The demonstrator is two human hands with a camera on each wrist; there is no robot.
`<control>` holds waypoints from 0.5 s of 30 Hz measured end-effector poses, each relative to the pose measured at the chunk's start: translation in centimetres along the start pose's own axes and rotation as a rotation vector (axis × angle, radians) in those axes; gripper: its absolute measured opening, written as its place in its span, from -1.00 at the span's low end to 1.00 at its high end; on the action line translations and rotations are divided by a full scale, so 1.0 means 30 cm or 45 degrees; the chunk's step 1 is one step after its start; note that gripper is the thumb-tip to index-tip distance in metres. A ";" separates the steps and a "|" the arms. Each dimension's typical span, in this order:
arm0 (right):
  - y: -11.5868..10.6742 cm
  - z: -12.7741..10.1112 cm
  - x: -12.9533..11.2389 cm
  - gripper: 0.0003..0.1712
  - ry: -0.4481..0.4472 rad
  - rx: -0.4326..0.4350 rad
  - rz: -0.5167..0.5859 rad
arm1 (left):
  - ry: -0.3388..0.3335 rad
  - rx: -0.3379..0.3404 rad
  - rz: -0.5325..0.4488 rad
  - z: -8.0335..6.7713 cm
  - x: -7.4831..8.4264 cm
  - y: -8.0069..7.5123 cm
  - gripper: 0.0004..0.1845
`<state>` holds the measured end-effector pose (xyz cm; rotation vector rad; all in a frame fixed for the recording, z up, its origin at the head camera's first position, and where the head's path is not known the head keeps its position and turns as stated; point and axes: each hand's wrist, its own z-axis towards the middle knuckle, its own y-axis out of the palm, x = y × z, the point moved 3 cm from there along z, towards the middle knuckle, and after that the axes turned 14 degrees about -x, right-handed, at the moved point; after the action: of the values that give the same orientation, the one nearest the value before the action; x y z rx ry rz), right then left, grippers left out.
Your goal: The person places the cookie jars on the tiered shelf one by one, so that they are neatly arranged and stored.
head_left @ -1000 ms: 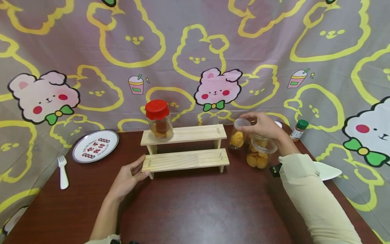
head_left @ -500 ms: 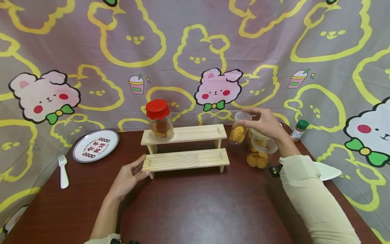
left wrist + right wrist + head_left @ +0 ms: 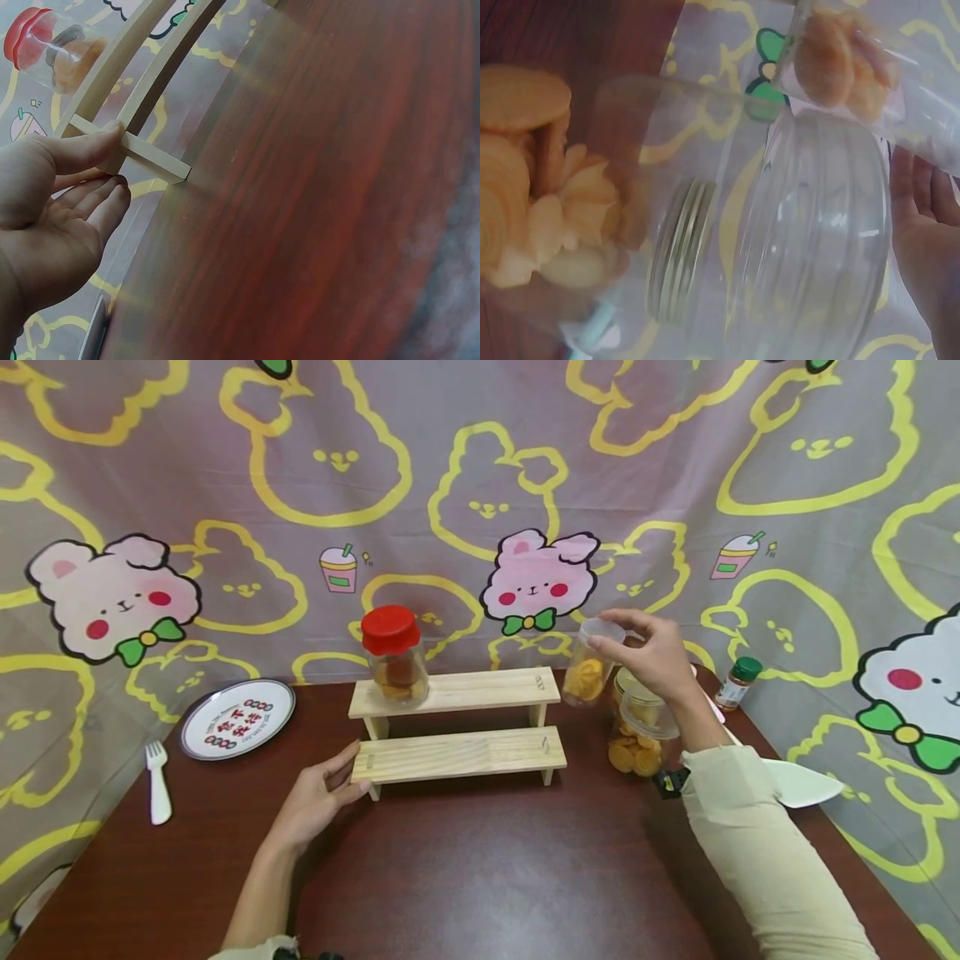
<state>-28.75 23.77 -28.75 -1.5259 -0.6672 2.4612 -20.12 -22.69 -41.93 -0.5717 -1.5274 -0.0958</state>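
Observation:
My right hand (image 3: 660,656) grips a small clear jar (image 3: 583,681) by its whitish lid, thumb in front and fingers behind. Yellow-orange biscuits sit inside the jar, which hangs tilted at the right end of a two-tier wooden rack (image 3: 457,756). Thumb on top and fingers beneath, my left hand (image 3: 318,793) pinches the left end of the rack's lower shelf; the left wrist view shows this hand (image 3: 67,195) close up. A red-lidded jar (image 3: 401,677) stands on the upper shelf's left side. Right below my right hand is a larger clear jar (image 3: 817,232) of biscuits.
Behind the large jar stands a gold-rimmed jar (image 3: 630,685). Farther right are a green-capped spice bottle (image 3: 738,683) and a white pointed blade (image 3: 802,783), partly behind the sleeve. A plate (image 3: 279,718) and a white fork (image 3: 158,785) lie left. A patterned cloth (image 3: 450,485) hangs behind.
My right hand has raised the small jar from the table beside the rack, and the jar has become more tilted. My left hand has stayed on the lower shelf.

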 end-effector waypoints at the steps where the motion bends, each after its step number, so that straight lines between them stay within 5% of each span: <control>1: 0.001 -0.001 -0.002 -0.52 -0.007 0.020 0.016 | -0.001 -0.001 -0.001 0.000 0.000 0.000 -0.24; 15: 0.040 0.008 -0.058 -0.56 -0.102 0.145 0.112 | -0.029 0.003 0.012 0.000 0.004 -0.001 -0.23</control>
<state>-28.04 22.00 -27.81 -1.4512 -0.4723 2.5882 -20.10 -22.68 -41.81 -0.5800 -1.5463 -0.0803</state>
